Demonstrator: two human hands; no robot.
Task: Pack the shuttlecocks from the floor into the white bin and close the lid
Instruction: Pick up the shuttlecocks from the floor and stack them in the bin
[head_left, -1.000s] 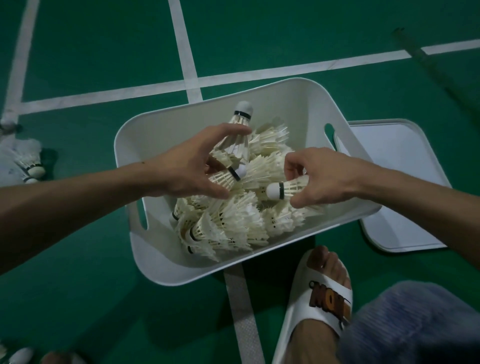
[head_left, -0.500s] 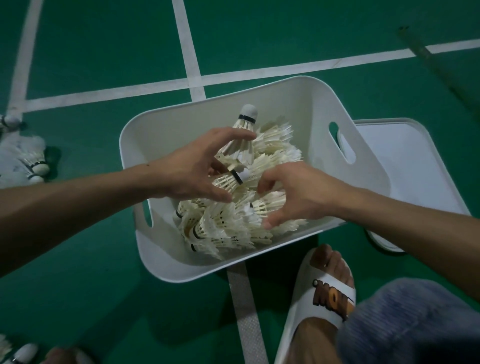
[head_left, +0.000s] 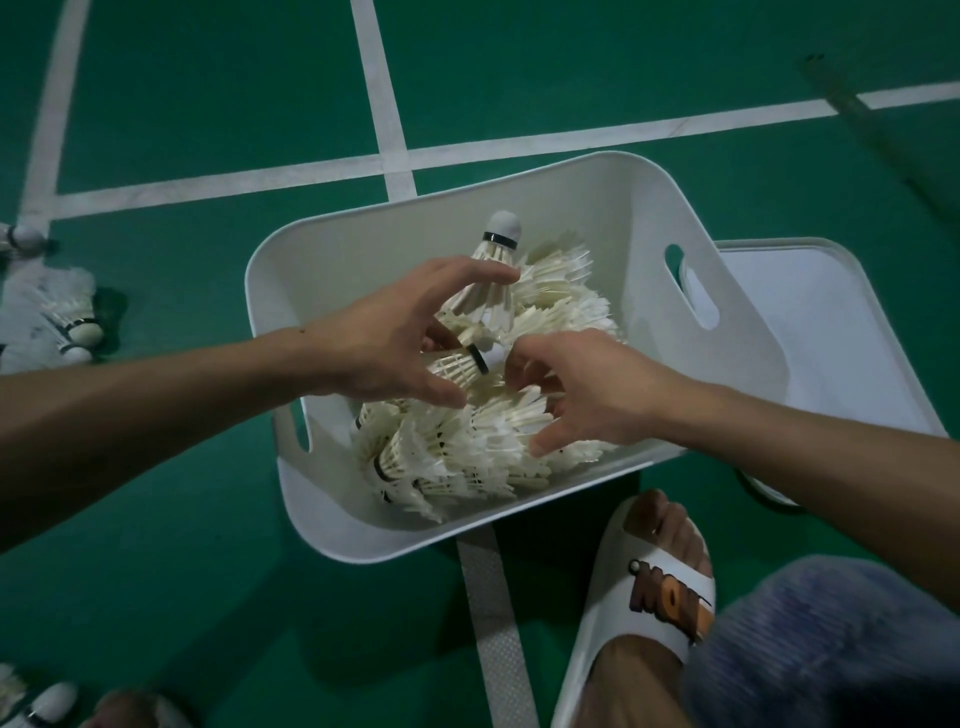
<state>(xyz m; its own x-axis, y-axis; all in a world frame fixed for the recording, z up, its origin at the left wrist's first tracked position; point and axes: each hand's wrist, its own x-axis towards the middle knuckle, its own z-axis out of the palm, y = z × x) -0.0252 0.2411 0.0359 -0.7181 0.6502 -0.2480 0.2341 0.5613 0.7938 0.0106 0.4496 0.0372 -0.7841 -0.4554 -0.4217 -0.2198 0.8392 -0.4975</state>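
The white bin (head_left: 597, 208) stands on the green floor, with a heap of white feather shuttlecocks (head_left: 467, 457) inside. My left hand (head_left: 384, 343) reaches in from the left. Its thumb and curled fingers hold a shuttlecock lying sideways (head_left: 462, 366), and its index finger rests on the skirt of an upright shuttlecock (head_left: 496, 260). My right hand (head_left: 587, 395) hovers over the right side of the heap, fingers spread and loosely bent, with nothing in it. The white lid (head_left: 831, 338) lies flat on the floor to the bin's right, partly tucked under it.
Loose shuttlecocks lie on the floor at the left (head_left: 67, 322), at the far left edge (head_left: 23, 236) and in the bottom left corner (head_left: 47, 701). My foot in a white slipper (head_left: 649, 597) sits just in front of the bin. White court lines cross the floor.
My right hand laid the shuttlecock it held onto the heap, let go and now hovers with spread fingers. My left hand has hardly moved.
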